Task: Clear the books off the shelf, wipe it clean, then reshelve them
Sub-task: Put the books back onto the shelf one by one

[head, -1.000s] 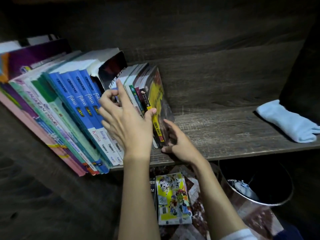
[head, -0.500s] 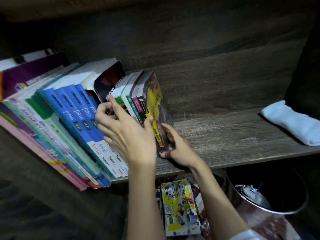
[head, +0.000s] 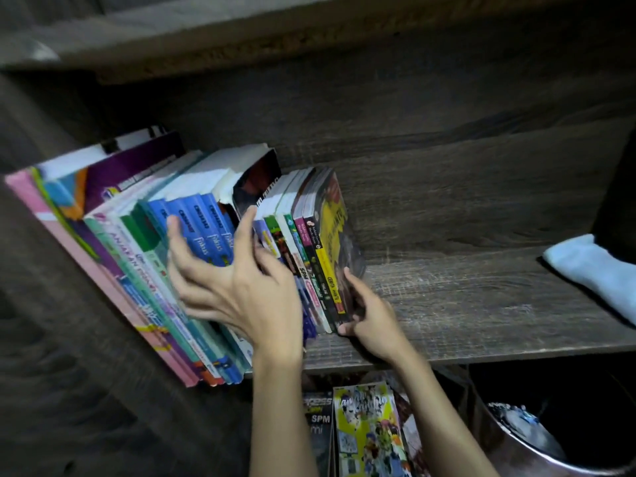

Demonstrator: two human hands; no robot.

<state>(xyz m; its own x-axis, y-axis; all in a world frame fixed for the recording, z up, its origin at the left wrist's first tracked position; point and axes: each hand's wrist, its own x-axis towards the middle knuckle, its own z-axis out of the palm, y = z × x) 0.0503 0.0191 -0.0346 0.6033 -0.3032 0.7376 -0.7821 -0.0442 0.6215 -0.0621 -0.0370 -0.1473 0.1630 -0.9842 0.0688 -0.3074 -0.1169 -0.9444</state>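
Right hand [head: 373,325] grip pinching yellow book [head: 332,256] at row's right end; left hand [head: 241,290] spread wide, bracing blue books [head: 203,232]. Best square spines flush with shelf [head: 481,304] edge.

Dim wood all around us

At twelve o'clock we see a dark wood-grain back panel [head: 430,108] under an upper board [head: 241,32]; at nine a side panel [head: 51,339]; at five a shiny metal bin [head: 509,452] in shadow.
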